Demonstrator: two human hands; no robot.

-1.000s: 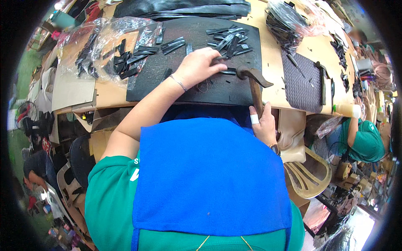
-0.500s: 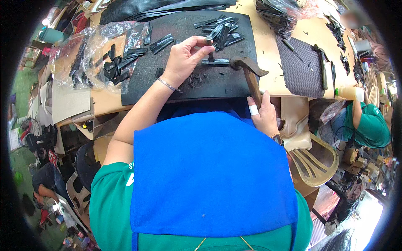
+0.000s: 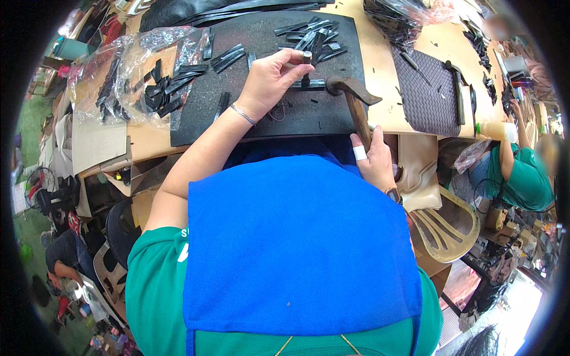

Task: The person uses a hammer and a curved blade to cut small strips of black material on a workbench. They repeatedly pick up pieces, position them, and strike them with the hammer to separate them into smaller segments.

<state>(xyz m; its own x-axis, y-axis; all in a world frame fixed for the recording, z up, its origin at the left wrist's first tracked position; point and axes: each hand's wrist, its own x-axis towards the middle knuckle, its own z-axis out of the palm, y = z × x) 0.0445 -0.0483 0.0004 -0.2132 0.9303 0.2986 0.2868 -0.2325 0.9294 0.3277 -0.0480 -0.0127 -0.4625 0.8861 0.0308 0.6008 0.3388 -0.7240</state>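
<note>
Left hand (image 3: pixel 267 83) pinched a punch (image 3: pixel 307 57) over one laid-out strip (image 3: pixel 317 83), right hand (image 3: pixel 379 165) clasped a hammer (image 3: pixel 357 113), and more strips (image 3: pixel 317 39) lay loose at twelve o'clock.

Punch (image 3: pixel 306 74): black shaft, bright silvery top
Hammer (image 3: pixel 358 115): warm brown handle, darker rust-brown head
Strips (image 3: pixel 312 37): glossy black, pale grey glints
Black mat (image 3: pixel 335 121): dull black, flecked with grey
Woven mat (image 3: pixel 418 98): greyish purple, close basketweave pattern
Table (image 3: pixel 383 110): light tan
Apron (image 3: pixel 297 249): plain vivid blue
Shirt (image 3: pixel 155 285): green, white print on one sleeve
Bandage (image 3: pixel 360 153): white
Bracelet (image 3: pixel 244 114): silver
Chain (image 3: pixel 284 346): gold
Chair (image 3: pixel 460 237): yellowish beige
Bottle (image 3: pixel 496 132): cloudy pale yellow
Co-worker's shirt (image 3: pixel 525 178): green
</note>
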